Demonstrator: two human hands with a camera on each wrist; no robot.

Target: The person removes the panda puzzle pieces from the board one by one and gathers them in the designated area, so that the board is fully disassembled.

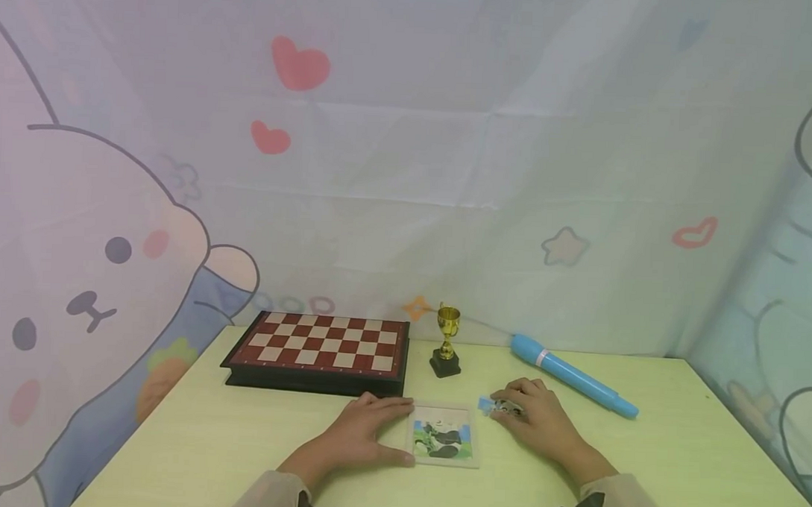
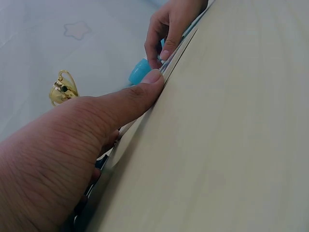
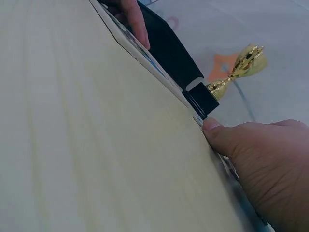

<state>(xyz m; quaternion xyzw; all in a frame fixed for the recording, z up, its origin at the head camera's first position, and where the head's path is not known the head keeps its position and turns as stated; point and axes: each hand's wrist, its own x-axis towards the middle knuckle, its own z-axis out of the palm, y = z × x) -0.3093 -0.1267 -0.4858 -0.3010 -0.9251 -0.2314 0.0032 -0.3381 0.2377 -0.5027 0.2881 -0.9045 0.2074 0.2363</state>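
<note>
A small square jigsaw puzzle tray [image 1: 476,456] with a pale rim lies on the table. A panda picture [image 1: 445,439] fills its lower part, and a pale strip shows above. At its left side is my left hand [image 1: 362,435], thumb at the near corner and fingertips at the far corner. In the left wrist view the straight thumb [image 2: 130,102] rests against the rim. Right of the tray, my right hand [image 1: 537,422] pinches a blue, white and black puzzle piece [image 1: 486,405] low over the table; the fingers partly hide it, so whether it is one piece cannot be told.
Behind the left hand lies a chessboard box [image 1: 322,347] with a red and white top. A gold trophy cup [image 1: 447,341] on a black base stands behind the tray. At the back right lies a blue, pen-shaped object [image 1: 576,376]. A printed cloth [image 1: 409,171] hangs behind the table.
</note>
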